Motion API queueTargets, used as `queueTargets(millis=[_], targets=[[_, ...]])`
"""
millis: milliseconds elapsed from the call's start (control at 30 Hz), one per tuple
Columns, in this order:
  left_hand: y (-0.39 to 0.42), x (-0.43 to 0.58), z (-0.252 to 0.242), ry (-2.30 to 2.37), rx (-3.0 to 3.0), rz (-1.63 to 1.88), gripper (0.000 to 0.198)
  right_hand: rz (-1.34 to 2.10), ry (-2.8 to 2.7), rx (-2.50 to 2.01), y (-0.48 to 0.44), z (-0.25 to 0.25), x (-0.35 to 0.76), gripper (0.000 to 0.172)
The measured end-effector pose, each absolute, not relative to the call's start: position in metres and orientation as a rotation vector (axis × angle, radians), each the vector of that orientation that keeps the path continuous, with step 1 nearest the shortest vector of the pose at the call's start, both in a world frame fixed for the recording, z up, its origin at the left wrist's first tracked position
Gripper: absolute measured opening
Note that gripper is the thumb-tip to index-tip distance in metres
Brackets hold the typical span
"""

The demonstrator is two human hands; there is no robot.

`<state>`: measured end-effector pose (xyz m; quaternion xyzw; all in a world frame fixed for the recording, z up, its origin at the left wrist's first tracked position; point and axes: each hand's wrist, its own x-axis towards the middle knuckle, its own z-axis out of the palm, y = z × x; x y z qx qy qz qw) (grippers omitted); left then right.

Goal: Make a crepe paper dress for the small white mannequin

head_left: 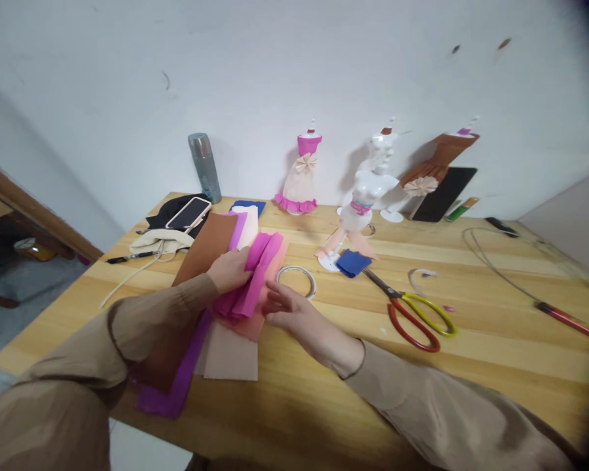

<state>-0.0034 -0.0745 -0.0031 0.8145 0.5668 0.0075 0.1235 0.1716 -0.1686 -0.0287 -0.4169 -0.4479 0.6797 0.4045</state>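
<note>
Pink paper: touching with left hand, hiding fingertips among folds, leaving grip unclear; holding right hand alongside, open-fingered. At rear, noting capped flask, not seeing contents.

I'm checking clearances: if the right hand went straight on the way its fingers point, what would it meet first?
Probably the folded bright pink piece, just ahead of the right hand; depth is unclear, so the hand might brush the peach sheet beneath first.

Loose, creased long sleeves in plain khaki brown, with a soft sheen.
</note>
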Motion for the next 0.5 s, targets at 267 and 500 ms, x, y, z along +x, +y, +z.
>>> queueTargets(millis=[267, 500], targets=[[-0.068, 0.007, -0.004, 1.757, 2.403, 0.029, 0.031, 1.637, -1.239, -1.100, -0.148, -0.038, 0.167, 0.080], [-0.049, -0.019, 0.017, 2.128, 2.378, 0.025, 0.050, 0.484, -2.210, -1.193, -0.155, -0.022, 0.171, 0.057]])
